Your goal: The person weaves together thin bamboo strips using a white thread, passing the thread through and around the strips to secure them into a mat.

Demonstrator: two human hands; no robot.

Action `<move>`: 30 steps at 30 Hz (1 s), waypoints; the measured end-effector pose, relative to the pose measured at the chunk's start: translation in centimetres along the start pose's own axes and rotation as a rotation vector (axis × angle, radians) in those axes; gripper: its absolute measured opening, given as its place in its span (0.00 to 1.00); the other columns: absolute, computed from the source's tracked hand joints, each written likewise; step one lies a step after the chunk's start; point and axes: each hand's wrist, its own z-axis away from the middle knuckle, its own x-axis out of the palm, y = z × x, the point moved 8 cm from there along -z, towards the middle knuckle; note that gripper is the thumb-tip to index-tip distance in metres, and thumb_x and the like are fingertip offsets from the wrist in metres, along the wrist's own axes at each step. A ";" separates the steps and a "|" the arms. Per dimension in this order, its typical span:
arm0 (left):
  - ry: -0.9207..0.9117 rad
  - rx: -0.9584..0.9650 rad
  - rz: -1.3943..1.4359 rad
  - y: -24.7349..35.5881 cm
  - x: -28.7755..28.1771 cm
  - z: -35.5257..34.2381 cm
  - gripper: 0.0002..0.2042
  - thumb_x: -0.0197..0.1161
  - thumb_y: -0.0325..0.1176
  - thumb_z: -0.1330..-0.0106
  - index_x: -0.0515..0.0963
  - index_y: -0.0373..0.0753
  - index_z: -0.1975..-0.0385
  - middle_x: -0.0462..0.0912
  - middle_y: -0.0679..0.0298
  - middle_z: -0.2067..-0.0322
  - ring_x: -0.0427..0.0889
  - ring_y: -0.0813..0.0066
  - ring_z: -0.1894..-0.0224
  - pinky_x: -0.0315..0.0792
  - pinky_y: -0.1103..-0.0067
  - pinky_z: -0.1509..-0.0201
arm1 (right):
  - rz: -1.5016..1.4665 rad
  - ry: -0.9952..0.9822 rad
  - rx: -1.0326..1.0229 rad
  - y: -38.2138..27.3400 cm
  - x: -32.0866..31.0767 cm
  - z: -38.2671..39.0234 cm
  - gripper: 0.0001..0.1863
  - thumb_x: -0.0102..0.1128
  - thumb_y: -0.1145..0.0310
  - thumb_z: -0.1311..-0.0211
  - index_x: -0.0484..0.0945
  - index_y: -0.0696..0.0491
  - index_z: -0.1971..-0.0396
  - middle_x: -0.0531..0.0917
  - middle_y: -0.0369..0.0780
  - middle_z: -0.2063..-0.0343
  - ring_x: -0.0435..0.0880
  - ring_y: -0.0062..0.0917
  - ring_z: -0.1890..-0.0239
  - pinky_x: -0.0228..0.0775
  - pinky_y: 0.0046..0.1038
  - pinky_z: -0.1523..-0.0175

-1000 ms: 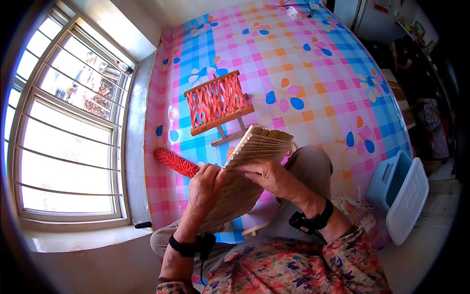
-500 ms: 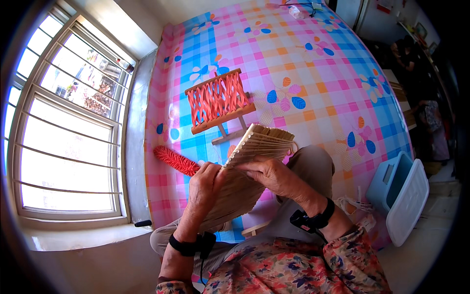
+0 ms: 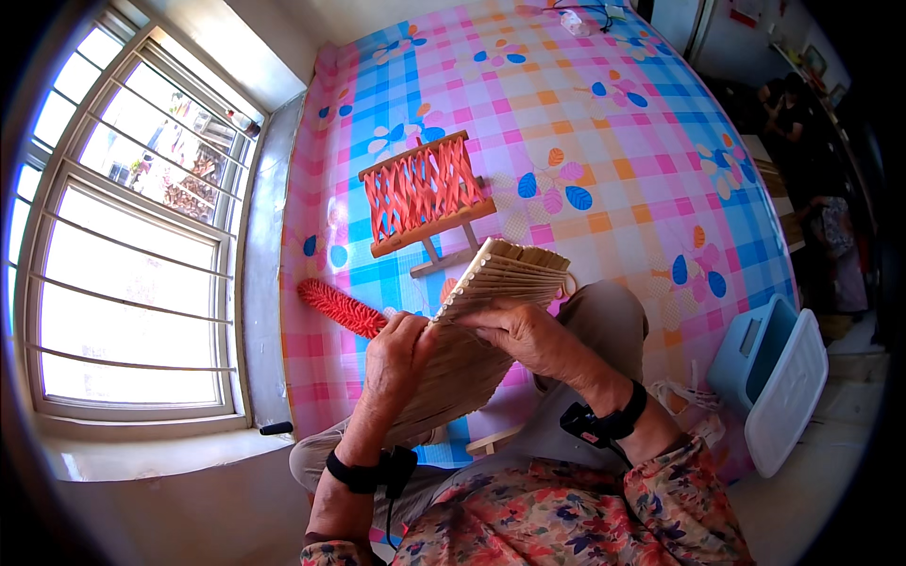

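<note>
As the long, tan, wood-like slatted panel (image 3: pixel 458 377) slants forward-right, the left hand (image 3: pixel 396 357) clasps its left edge; the right hand (image 3: pixel 517 330), nearer its far end, curls against it, grip unclear.

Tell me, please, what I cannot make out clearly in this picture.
In the head view:
Red, fuzzy, rod-shaped duster: its lower-right end is hidden by the left hand.
Tan, wood-like panel of thin slats: the panel itself hides its far face.
Pale-blue, rectangular plastic box: its near wall hides the bottom.
Dark-clothed person, far right: hands too small and dim.
</note>
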 end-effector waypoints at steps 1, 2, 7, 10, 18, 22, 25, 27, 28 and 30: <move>-0.001 -0.005 0.000 -0.1 0.0 0.0 0.07 0.59 0.32 0.36 0.77 0.34 0.68 0.78 0.53 0.70 0.79 0.52 0.67 0.73 0.66 0.64 | 0.010 -0.001 -0.001 -0.1 0.0 0.0 0.18 0.55 0.78 0.39 0.77 0.54 0.49 0.77 0.41 0.47 0.73 0.29 0.41 0.61 0.28 0.37; -0.001 -0.007 -0.001 -0.1 0.0 0.1 0.07 0.59 0.32 0.36 0.77 0.34 0.68 0.78 0.53 0.70 0.79 0.52 0.67 0.73 0.66 0.64 | 0.009 -0.002 -0.002 0.0 -0.1 -0.1 0.18 0.55 0.78 0.39 0.77 0.54 0.49 0.77 0.41 0.47 0.73 0.29 0.41 0.61 0.28 0.37; -0.005 -0.016 -0.008 0.0 0.0 0.0 0.08 0.60 0.32 0.36 0.77 0.34 0.68 0.78 0.53 0.70 0.79 0.52 0.67 0.73 0.66 0.64 | 0.010 -0.026 -0.023 0.1 -0.1 -0.2 0.17 0.55 0.78 0.39 0.78 0.54 0.50 0.77 0.42 0.47 0.74 0.30 0.42 0.62 0.28 0.38; 0.000 -0.007 0.001 0.1 0.0 0.1 0.07 0.60 0.32 0.36 0.77 0.34 0.68 0.78 0.53 0.71 0.79 0.52 0.68 0.73 0.66 0.64 | -0.017 0.072 -0.091 0.3 -0.4 -0.2 0.14 0.59 0.76 0.42 0.81 0.53 0.55 0.80 0.47 0.57 0.79 0.39 0.51 0.69 0.32 0.45; 0.008 0.001 -0.002 -0.1 0.0 0.1 0.07 0.58 0.32 0.36 0.76 0.33 0.68 0.77 0.53 0.71 0.78 0.52 0.68 0.72 0.68 0.65 | 0.065 0.088 -0.106 -0.4 -0.4 -0.3 0.15 0.58 0.77 0.43 0.80 0.53 0.55 0.80 0.47 0.57 0.78 0.40 0.51 0.69 0.32 0.45; -0.003 -0.002 -0.020 0.3 0.0 0.1 0.07 0.57 0.31 0.35 0.76 0.32 0.67 0.76 0.52 0.71 0.78 0.52 0.68 0.71 0.68 0.65 | 0.168 0.114 -0.140 -1.6 -0.5 0.0 0.15 0.56 0.75 0.42 0.79 0.52 0.53 0.80 0.48 0.60 0.79 0.42 0.56 0.71 0.35 0.49; 0.042 0.045 -0.061 1.1 0.4 0.7 0.06 0.62 0.32 0.39 0.76 0.36 0.71 0.77 0.56 0.73 0.79 0.54 0.70 0.72 0.66 0.69 | 0.182 0.121 0.012 -2.0 -0.4 1.3 0.14 0.56 0.73 0.41 0.79 0.53 0.55 0.80 0.49 0.64 0.80 0.45 0.61 0.73 0.38 0.55; 0.060 0.111 -0.072 2.5 0.9 1.2 0.07 0.64 0.32 0.41 0.76 0.36 0.72 0.76 0.57 0.74 0.78 0.55 0.72 0.72 0.67 0.70 | 0.219 0.133 0.041 -2.5 -0.5 2.8 0.12 0.56 0.72 0.41 0.79 0.54 0.57 0.80 0.50 0.66 0.79 0.45 0.62 0.73 0.39 0.56; 0.081 0.176 -0.095 3.9 0.9 1.8 0.07 0.65 0.32 0.43 0.75 0.37 0.73 0.75 0.58 0.75 0.77 0.57 0.73 0.72 0.67 0.71 | 0.248 0.145 0.060 -3.2 -0.7 3.7 0.12 0.56 0.71 0.41 0.79 0.55 0.58 0.80 0.51 0.67 0.79 0.46 0.64 0.73 0.40 0.58; 0.042 0.188 -0.131 5.4 1.7 3.1 0.09 0.66 0.32 0.46 0.73 0.38 0.73 0.73 0.60 0.75 0.77 0.59 0.73 0.72 0.68 0.71 | 0.257 0.102 0.137 -4.4 -0.7 5.6 0.12 0.56 0.77 0.40 0.78 0.58 0.56 0.80 0.49 0.63 0.80 0.45 0.60 0.74 0.34 0.55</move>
